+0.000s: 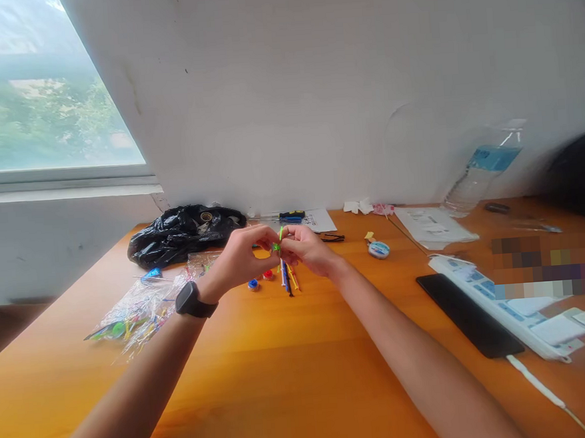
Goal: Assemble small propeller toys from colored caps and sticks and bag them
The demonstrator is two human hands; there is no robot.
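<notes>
My left hand [240,259], with a black watch on its wrist, is closed in a pinch on a small green plastic piece [276,247]. Touching that piece from the other side, my right hand [309,250] pinches a thin lime-green stick [281,233] that points upward. Fingers partly hide how stick and piece meet. Just below the hands lie several thin plastic sticks [290,282] in white, blue, black and yellow. A small blue round piece [253,285] and a red one [267,274] rest beside them.
Clear plastic bags of coloured parts [133,313] and a black plastic bag [173,237] lie on the left. Screwdrivers [291,216] lie at the back. To the right are a round container [379,249], black phone [467,313], power strip [499,311] and tilted water bottle [484,169].
</notes>
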